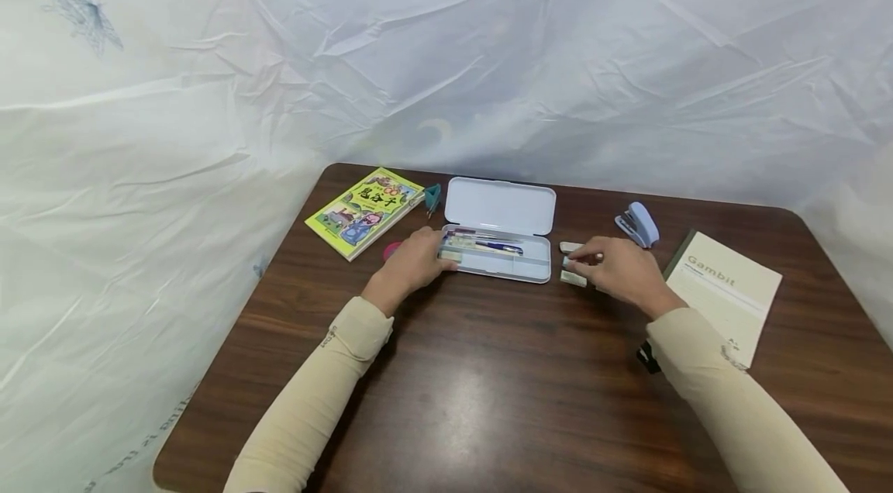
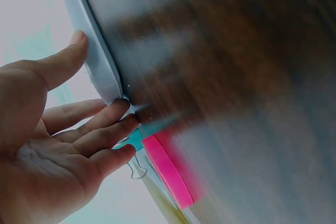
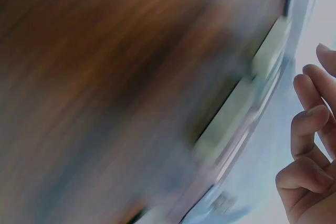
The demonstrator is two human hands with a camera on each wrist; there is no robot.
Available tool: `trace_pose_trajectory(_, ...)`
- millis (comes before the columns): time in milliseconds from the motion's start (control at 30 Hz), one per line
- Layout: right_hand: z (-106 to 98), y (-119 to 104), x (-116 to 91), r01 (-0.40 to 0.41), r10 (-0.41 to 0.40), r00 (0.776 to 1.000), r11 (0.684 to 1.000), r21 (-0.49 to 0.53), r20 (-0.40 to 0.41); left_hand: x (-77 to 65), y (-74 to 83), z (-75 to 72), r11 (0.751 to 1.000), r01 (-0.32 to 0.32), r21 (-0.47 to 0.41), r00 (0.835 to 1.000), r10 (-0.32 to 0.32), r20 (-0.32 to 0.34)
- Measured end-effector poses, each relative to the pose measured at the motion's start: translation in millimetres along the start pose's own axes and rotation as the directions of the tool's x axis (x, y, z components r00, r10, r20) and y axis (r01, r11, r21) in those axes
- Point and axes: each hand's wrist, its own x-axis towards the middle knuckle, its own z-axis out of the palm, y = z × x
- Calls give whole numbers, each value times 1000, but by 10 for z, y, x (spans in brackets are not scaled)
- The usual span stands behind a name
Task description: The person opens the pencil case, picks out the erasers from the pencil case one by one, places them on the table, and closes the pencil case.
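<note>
A pale blue pencil case (image 1: 516, 267) lies with its lid raised at the back, holding several pens and a whitish block at its left end. My left hand (image 1: 416, 256) holds the case's left end, thumb at the front wall and fingers around the corner; in the left wrist view the thumb meets the case wall (image 2: 100, 59). My right hand (image 1: 621, 268) hovers over small eraser-like blocks (image 1: 574, 278) right of the case. In the right wrist view, two whitish blocks (image 3: 226, 121) lie beside its fingers (image 3: 310, 124), which are partly bent with nothing seen between them.
A yellow book (image 1: 366, 210) lies at the back left, with a teal clip (image 1: 432, 197) beside it. A pink round item (image 1: 392, 250) is partly behind my left hand. On the right are a light blue stapler (image 1: 638, 225), a notebook (image 1: 729, 287) and a black item (image 1: 648, 358).
</note>
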Motion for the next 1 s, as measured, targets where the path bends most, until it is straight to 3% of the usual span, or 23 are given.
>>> trace_pose_trajectory(333, 268, -766, 464, 90, -91, 996, 994, 54, 8, -15, -9, -14, 1000, -23, -16, 1000, 23, -7)
trace_pose_trajectory(500, 402, -1045, 628, 141, -143, 989, 988, 62, 38, -13, -24, -20, 999, -23, -33, 1000, 23, 0)
trace_pose_trajectory(667, 721, -991, 887, 195, -199, 979, 977, 84, 34, -4, -13, -19, 998, -32, -47, 999, 32, 1)
trace_pose_trajectory(833, 1071, -894, 1137, 198, -200, 979, 979, 49, 41, -8, -10, -21, 998, -28, -54, 1000, 28, 1)
trace_pose_trajectory(1000, 1090, -1053, 1150, 185, -186, 979, 982, 24, 82, -25, -23, -31, 998, -30, -57, 1000, 29, -10)
